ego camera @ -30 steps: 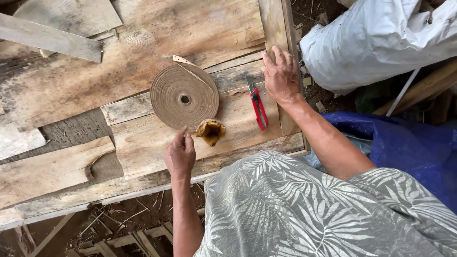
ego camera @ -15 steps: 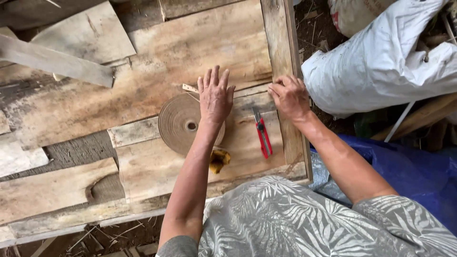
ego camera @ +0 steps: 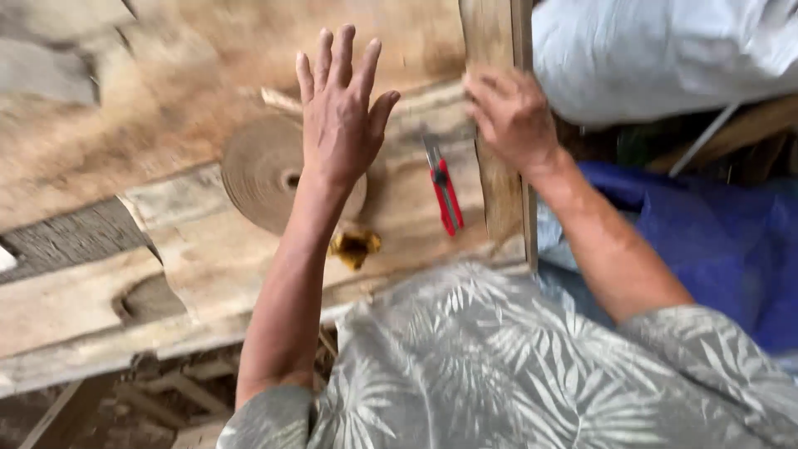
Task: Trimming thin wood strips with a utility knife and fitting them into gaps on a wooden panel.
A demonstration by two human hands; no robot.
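My left hand (ego camera: 341,108) is raised over a rough wooden bench (ego camera: 199,249), fingers spread, holding nothing. It hovers above the right part of a flat roll of tan paper tape (ego camera: 258,170) that lies on the boards. My right hand (ego camera: 511,116) rests on the upright plank (ego camera: 499,191) at the bench's right edge, fingers curled on the wood. Red-handled cutters (ego camera: 443,187) lie between the two hands. A small crumpled yellow-brown scrap (ego camera: 356,245) sits just below the roll, near my left forearm. The picture is blurred by motion.
A white sack (ego camera: 657,50) lies at the upper right, off the bench. Blue sheeting (ego camera: 706,241) lies under my right arm. A curved cut-out board (ego camera: 83,299) forms the bench's near left. Wooden framing (ego camera: 150,399) shows below the bench edge.
My left hand rose from the yellow scrap at the bench's near edge up over the tape roll and spread its fingers. The right hand stayed on the plank. The view has moved closer.
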